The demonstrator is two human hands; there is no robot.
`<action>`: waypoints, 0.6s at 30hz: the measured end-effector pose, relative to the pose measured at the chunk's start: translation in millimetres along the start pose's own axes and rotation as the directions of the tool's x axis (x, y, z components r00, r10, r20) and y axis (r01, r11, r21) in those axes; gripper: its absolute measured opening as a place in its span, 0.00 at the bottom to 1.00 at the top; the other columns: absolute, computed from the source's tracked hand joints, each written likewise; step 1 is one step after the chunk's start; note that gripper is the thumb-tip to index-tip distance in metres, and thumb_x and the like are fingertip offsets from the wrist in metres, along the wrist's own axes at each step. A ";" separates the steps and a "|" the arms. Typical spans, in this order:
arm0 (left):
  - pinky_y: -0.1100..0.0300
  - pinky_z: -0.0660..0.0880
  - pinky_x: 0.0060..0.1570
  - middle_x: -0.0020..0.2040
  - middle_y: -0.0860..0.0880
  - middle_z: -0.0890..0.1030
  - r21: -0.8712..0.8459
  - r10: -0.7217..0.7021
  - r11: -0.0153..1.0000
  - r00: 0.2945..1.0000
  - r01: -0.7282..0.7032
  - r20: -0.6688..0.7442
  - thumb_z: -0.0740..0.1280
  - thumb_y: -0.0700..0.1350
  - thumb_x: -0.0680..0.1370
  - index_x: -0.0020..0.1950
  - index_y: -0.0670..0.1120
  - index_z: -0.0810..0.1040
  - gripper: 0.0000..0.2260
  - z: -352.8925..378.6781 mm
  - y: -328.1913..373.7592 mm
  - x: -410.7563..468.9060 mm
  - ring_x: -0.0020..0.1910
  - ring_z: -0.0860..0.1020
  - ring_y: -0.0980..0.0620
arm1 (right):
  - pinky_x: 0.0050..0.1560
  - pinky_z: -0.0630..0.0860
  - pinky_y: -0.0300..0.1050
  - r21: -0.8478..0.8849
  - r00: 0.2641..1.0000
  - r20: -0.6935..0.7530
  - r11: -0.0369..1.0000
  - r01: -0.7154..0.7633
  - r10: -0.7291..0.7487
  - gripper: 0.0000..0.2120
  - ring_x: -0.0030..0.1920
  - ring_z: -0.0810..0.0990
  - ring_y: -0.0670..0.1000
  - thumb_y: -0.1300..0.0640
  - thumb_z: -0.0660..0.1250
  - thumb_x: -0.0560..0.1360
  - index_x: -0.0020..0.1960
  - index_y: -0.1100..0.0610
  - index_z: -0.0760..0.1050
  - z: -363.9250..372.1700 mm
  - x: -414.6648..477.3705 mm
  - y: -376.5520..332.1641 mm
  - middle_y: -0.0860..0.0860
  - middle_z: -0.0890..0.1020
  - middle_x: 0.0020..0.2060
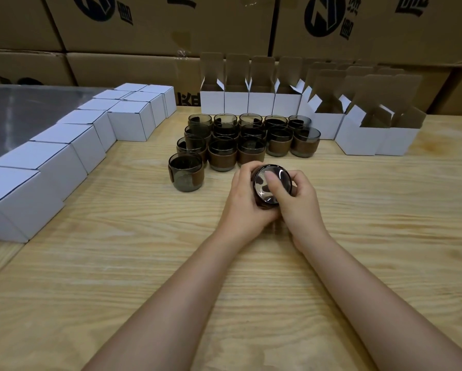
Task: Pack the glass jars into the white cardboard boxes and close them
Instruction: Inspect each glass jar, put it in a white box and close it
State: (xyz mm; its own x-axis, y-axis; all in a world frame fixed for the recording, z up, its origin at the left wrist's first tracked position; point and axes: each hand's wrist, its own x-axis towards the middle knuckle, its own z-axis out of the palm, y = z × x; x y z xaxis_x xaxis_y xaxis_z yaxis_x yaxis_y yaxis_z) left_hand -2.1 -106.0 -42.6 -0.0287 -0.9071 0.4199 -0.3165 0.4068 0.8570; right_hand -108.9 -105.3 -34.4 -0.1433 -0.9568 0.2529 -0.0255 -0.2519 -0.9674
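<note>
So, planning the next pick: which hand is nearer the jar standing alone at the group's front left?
Left. The left hand sits just right of that lone jar; the right hand is farther right.

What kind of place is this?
Probably a warehouse packing station: big brown cartons stacked behind the wooden table, rows of small white boxes, and many matching glass jars waiting to be packed.

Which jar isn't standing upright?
The jar gripped by the left hand and right hand: tipped, one end facing the camera, while the other jars stand upright on the table.
</note>
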 end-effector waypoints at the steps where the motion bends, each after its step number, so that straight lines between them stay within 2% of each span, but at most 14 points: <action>1: 0.68 0.71 0.57 0.61 0.48 0.74 0.001 -0.003 1.000 1.000 0.003 0.003 0.77 0.40 0.67 0.62 0.55 0.65 0.30 -0.1 0.1 0.1 0.59 0.75 0.54 | 0.42 0.75 0.35 -0.038 1.000 0.003 0.999 0.010 -0.010 0.11 0.38 0.80 0.38 0.52 0.74 0.71 0.47 0.51 0.73 1.2 -1.5 0.1 0.45 0.81 0.39; 3: 0.55 0.74 0.60 0.61 0.47 0.74 -0.028 -0.028 0.999 1.000 0.029 0.012 0.75 0.40 0.69 0.61 0.56 0.65 0.28 0.2 1.5 0.2 0.59 0.76 0.50 | 0.41 0.74 0.31 -0.093 1.000 0.016 0.995 0.027 -0.025 0.18 0.39 0.79 0.35 0.51 0.77 0.67 0.49 0.50 0.70 4.8 -5.3 -0.3 0.43 0.80 0.41; 5: 0.47 0.76 0.58 0.60 0.47 0.74 -0.067 -0.043 0.997 0.999 0.043 0.001 0.73 0.42 0.69 0.60 0.56 0.65 0.26 1.1 4.7 -0.5 0.58 0.77 0.48 | 0.43 0.74 0.30 -0.125 0.999 0.028 0.992 0.034 -0.031 0.24 0.42 0.79 0.35 0.51 0.79 0.64 0.53 0.49 0.68 8.1 -8.4 -0.3 0.42 0.79 0.44; 8: 0.47 0.77 0.57 0.57 0.50 0.75 -0.124 -0.036 0.992 0.999 0.031 -0.041 0.71 0.45 0.66 0.58 0.60 0.67 0.24 1.8 7.9 -1.8 0.56 0.78 0.49 | 0.49 0.75 0.33 -0.156 0.998 0.017 0.986 0.061 -0.059 0.32 0.47 0.79 0.36 0.51 0.81 0.61 0.58 0.51 0.66 10.7 -11.1 -0.9 0.41 0.78 0.48; 10: 0.46 0.77 0.57 0.57 0.53 0.74 -0.167 -0.030 0.986 0.999 0.022 -0.046 0.72 0.44 0.66 0.58 0.61 0.68 0.25 1.4 7.1 -1.3 0.57 0.78 0.48 | 0.50 0.74 0.32 -0.157 0.996 0.019 0.983 0.091 -0.089 0.35 0.49 0.78 0.35 0.50 0.79 0.60 0.60 0.50 0.66 10.6 -12.2 -2.3 0.40 0.77 0.50; 13: 0.45 0.76 0.59 0.59 0.48 0.75 -0.226 -0.051 0.973 0.998 0.040 -0.042 0.73 0.48 0.64 0.62 0.54 0.69 0.28 1.7 5.4 0.8 0.59 0.77 0.48 | 0.58 0.73 0.37 -0.184 0.991 0.070 0.975 0.124 -0.113 0.38 0.58 0.76 0.42 0.50 0.79 0.60 0.65 0.51 0.65 9.4 -12.5 -3.9 0.44 0.76 0.57; 15: 0.46 0.76 0.59 0.58 0.47 0.76 -0.268 -0.075 0.962 0.996 0.057 -0.054 0.74 0.52 0.61 0.60 0.57 0.69 0.30 1.8 4.8 1.9 0.58 0.78 0.49 | 0.63 0.72 0.40 -0.187 0.986 0.109 0.971 0.147 -0.128 0.40 0.62 0.74 0.45 0.50 0.78 0.60 0.68 0.53 0.64 8.6 -13.0 -4.2 0.47 0.74 0.61; 18: 0.52 0.76 0.59 0.57 0.51 0.77 -0.176 -0.063 0.983 0.995 0.049 -0.078 0.77 0.48 0.61 0.57 0.62 0.67 0.30 1.4 1.9 2.5 0.57 0.78 0.54 | 0.67 0.70 0.45 -0.176 0.980 0.125 0.968 0.177 -0.156 0.39 0.64 0.73 0.45 0.55 0.79 0.64 0.70 0.54 0.64 8.5 -12.9 -4.6 0.48 0.74 0.63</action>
State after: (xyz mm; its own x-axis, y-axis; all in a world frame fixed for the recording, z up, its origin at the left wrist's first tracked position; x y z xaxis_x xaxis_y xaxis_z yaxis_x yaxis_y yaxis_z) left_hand -4.1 -107.7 -40.4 0.0653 -0.9198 0.3868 -0.1458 0.3747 0.9156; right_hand -98.5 -93.0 -33.1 -0.0130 -0.9162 0.4005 -0.2239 -0.3876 -0.8942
